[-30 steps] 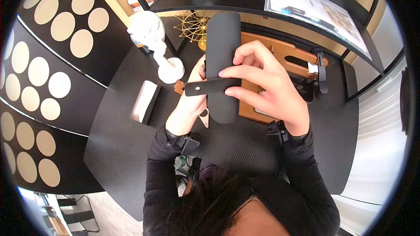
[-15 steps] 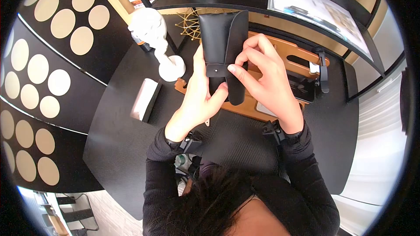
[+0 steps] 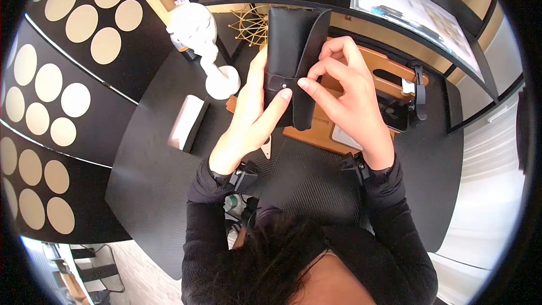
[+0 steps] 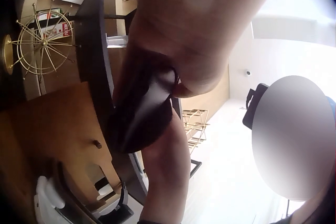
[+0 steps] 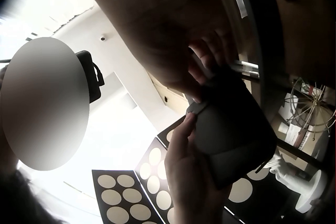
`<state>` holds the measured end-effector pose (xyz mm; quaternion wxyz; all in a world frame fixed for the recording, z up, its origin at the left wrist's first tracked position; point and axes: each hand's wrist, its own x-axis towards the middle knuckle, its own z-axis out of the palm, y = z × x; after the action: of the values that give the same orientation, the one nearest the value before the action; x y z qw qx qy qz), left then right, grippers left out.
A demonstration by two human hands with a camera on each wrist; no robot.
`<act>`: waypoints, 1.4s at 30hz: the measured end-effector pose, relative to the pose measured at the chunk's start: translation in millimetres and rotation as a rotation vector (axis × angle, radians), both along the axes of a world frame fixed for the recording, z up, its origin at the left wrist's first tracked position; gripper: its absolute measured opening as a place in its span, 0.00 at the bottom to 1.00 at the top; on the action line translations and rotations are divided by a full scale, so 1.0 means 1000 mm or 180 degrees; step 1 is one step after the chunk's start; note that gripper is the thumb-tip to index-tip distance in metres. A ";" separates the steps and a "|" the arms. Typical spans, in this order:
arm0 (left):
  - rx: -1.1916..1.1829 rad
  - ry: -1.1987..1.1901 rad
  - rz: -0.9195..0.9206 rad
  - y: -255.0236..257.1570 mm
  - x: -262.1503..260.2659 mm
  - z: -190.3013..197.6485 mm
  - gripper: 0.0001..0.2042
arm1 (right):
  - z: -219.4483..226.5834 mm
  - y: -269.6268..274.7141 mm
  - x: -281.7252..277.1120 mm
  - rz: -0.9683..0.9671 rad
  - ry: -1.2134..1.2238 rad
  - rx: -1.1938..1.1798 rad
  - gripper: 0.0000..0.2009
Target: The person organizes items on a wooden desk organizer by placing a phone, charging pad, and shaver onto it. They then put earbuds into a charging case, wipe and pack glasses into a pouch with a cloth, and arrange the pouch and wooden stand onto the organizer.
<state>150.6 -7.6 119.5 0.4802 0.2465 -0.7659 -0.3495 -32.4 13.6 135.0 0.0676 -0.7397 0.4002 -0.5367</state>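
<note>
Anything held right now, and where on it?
Yes, the black case: left hand grips its lower part, thumb beside the snap; right hand pinches the flap's edge near the strap.

Looks like smooth, glossy leather on the pouch (image 3: pixel 285 42), shiny metal on the wheel (image 4: pixel 44 42); ribbed and matt across the tabletop (image 3: pixel 152 186).

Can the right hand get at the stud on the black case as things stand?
Probably yes: the right hand is at the edge of the black case, close beside the uncovered stud, though the left thumb sits just below it.
</note>
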 end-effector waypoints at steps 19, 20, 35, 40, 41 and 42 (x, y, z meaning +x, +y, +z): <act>0.0915 0.0051 -0.1669 -0.049 0.039 -0.019 0.33 | 0.001 -0.007 -0.008 0.0124 -0.0777 0.0052 0.25; 0.0918 0.0058 -0.1667 -0.048 0.039 -0.018 0.33 | 0.002 -0.007 -0.009 0.0127 -0.0772 0.0057 0.25; 0.0114 -0.3006 -0.0120 -0.104 0.101 -0.100 0.26 | -0.033 -0.037 -0.031 -0.0500 0.1046 0.0437 0.15; 0.0358 -0.2833 -0.0185 -0.110 0.107 -0.109 0.22 | -0.031 -0.040 -0.035 -0.0712 0.0832 0.0481 0.15; 0.0364 -0.2833 -0.0192 -0.107 0.105 -0.105 0.22 | -0.031 -0.040 -0.036 -0.0761 0.0858 0.0400 0.15; 0.0589 -0.2849 -0.0090 -0.103 0.104 -0.099 0.22 | -0.031 -0.040 -0.037 -0.0810 0.0878 0.0318 0.14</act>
<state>254.8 -111.0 20.4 0.0731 0.4046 -0.8669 -0.2820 -69.6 -26.7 104.0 -0.0197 -0.7454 0.5221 -0.4140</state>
